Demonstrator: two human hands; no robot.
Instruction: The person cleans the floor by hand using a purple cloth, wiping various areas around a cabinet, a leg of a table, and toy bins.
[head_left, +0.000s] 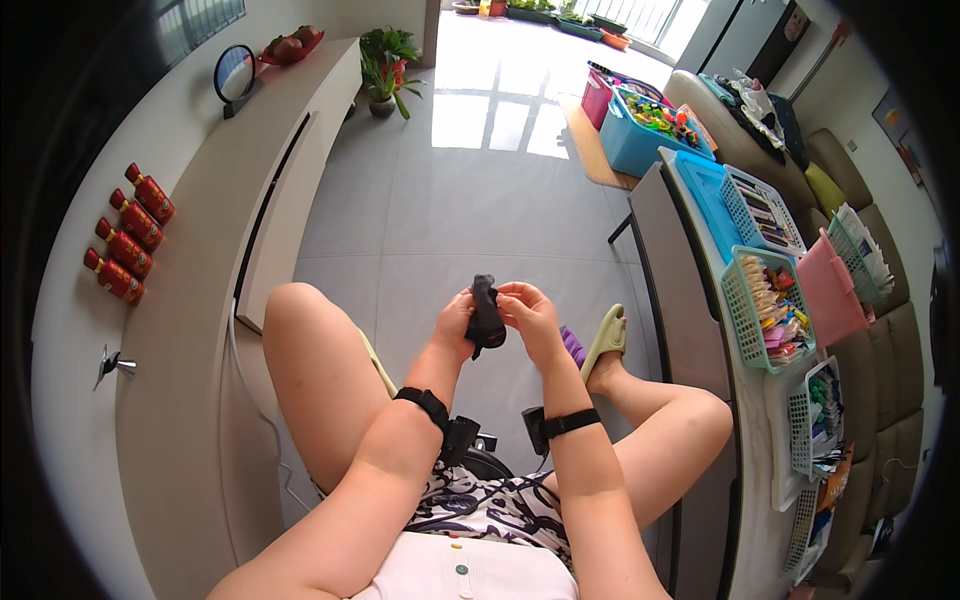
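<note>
A small dark grey item (486, 319), narrow at the top and wider below, is held up between my two hands over the gap between my knees. It seems soft, but its exact kind cannot be told. My left hand (453, 324) grips its left side, with part of the fingers hidden behind it. On the other side my right hand (531, 309) pinches its upper right edge between thumb and fingertips. Below it, a thin dark tip sticks out at the lower left.
A long low cabinet (187, 330) runs along my left, bearing several red bottles (120, 274). To my right, a table (701, 300) carries a green basket (731, 289) of small packets. Beyond stands a blue toy bin (634, 142). Something purple (572, 346) lies beside my green slipper (604, 337).
</note>
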